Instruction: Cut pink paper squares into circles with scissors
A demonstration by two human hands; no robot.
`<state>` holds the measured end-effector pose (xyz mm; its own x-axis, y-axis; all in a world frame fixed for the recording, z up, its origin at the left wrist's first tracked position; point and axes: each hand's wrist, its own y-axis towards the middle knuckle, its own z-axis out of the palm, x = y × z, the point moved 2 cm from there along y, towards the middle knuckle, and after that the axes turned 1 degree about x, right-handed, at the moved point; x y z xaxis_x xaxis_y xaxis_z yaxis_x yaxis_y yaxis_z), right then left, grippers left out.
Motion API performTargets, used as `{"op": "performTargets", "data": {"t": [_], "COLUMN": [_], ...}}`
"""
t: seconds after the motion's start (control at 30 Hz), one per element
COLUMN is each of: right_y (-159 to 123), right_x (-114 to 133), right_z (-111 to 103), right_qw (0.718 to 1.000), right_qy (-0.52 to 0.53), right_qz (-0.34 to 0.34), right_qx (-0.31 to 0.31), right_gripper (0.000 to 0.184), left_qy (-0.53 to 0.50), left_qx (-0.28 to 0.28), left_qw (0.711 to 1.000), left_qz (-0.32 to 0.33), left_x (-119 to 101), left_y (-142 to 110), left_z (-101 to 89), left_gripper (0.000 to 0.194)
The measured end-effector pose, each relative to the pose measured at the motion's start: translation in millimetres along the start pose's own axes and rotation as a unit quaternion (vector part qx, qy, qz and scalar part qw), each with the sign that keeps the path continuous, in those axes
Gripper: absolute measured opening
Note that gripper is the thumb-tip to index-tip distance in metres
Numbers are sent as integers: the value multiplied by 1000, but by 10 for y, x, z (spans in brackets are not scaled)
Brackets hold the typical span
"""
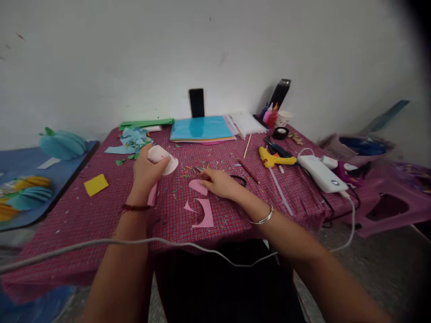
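My left hand (148, 168) holds a pale, rounded paper cut-out (170, 165) with small reddish marks, thumb over its front, raised above the table. My right hand (218, 183) is closed at the edge of a pink rounded paper piece (197, 186), its thumb lying over that piece. A metal tip pokes out beyond its fingers, and a black loop (239, 180) shows behind the wrist; these look like scissors mostly hidden under the hand. Pink paper offcuts (206, 214) with a curved cut lie just below. A folded pink strip (152, 195) is partly behind my left wrist.
Blue crumpled paper (133, 138), a yellow square (96, 185) and stacked coloured sheets (202, 128) lie around. A phone (196, 102) leans on the wall. Right: a pencil (248, 171), yellow glue gun (274, 159), white power bank (321, 174). A white cable (188, 244) crosses in front.
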<state>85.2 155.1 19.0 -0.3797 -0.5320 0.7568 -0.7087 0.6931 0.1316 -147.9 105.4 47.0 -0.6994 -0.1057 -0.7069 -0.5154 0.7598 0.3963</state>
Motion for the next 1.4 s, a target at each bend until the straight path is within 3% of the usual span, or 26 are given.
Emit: {"op": "performTargets", "data": {"t": [0.1,0.23,0.53,0.77,0.97,1.07,1.2,1.27,1.4], "right_y": [-26,-25,-26,-35,-56,-70,-84,-89,-95], "right_x": [-10,-86,-113,-97,-62,-62,-56,-49,-31], "right_z": [-107,-220,-233,-240,-212,-189,-175,-174,-175], "right_qw": [995,993,991,990,983,971,961,960,961], "right_qy": [-97,-120,-133,-141,-133,-177,-209,-212,-218], "right_qz": [-14,4,-4,-14,-89,-103,-126,-128,-117], "right_qx": [-12,-23,-25,-24,89,124,132,134,128], "right_gripper": [18,18,20,22,31,33,33,31,31], "left_qy": [-114,-114,79,93,43,25,-87,-151,-138], "left_qx": [113,227,260,317,383,364,189,133,178], "left_qw": [987,966,952,933,913,922,977,979,971], "left_qz": [3,41,138,145,135,130,44,-22,-77], "left_x": [-153,-348,-559,-480,-404,-442,-449,-395,-291], "left_y": [-116,-297,-490,-483,-470,-447,-329,-269,-220], "left_z": [-14,66,229,257,235,174,5,-64,-103], "left_gripper": [63,63,61,56,63,59,54,49,38]}}
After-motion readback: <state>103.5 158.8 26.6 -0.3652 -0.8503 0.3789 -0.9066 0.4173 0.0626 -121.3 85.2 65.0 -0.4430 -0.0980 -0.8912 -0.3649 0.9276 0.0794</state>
